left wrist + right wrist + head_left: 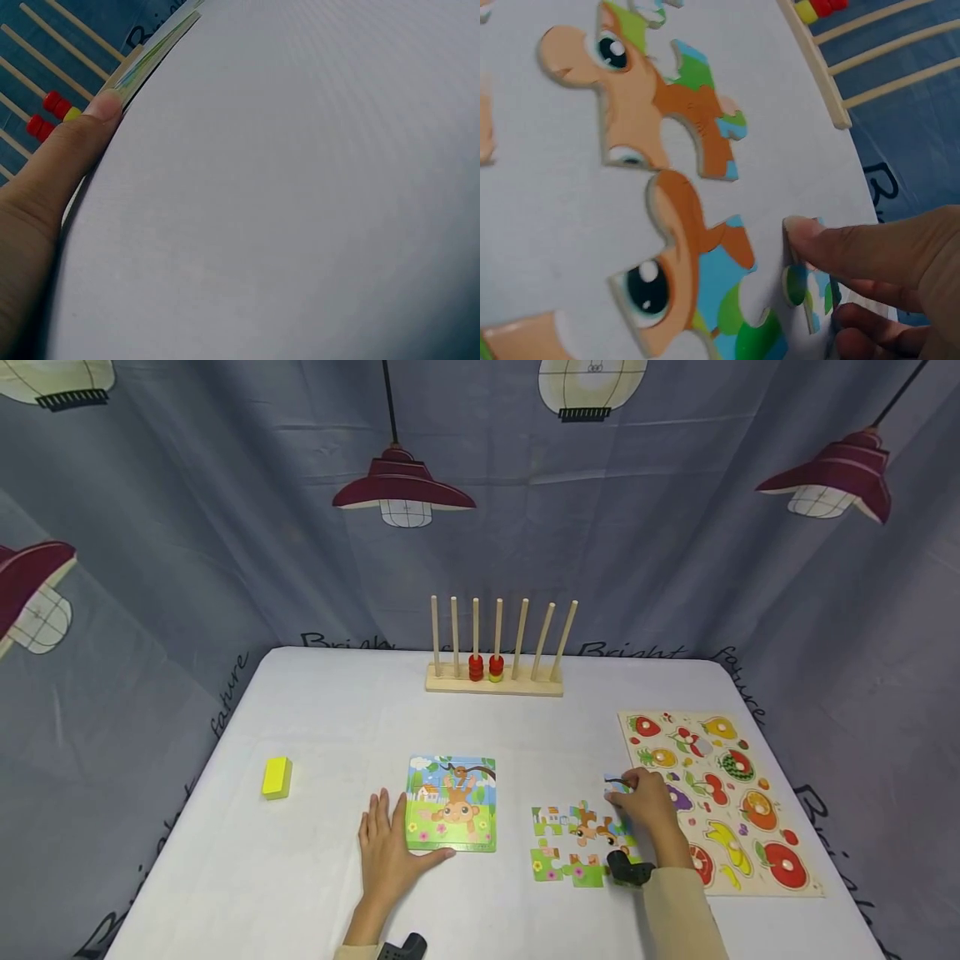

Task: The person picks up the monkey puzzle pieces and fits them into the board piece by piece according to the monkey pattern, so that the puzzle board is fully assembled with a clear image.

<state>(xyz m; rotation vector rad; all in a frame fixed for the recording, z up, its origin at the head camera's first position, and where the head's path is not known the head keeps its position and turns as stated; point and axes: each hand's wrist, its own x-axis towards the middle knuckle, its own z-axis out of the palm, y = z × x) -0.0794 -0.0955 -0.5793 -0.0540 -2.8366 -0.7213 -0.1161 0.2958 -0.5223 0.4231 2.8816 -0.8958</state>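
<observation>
My left hand (386, 856) rests on the table at the lower left corner of a square monkey picture puzzle (476, 835), fingers spread and straight. Its thumb (90, 124) lies along the near edge of that puzzle. On the right, my right hand (651, 806) pinches a jigsaw piece (816, 296) with blue and green on it between thumb and fingers. Below that hand lie several loose jigsaw pieces (547, 867) with parts of a monkey, flowers and grass. Two large pieces with the monkey's eyes (634, 97) show close up in the right wrist view.
A wooden fruit board (765, 881) lies at the right, partly behind my right forearm. At the back stands a wooden peg rack (495, 687) with red and yellow beads (476, 668) on two pegs. A yellow block (277, 777) sits at the left.
</observation>
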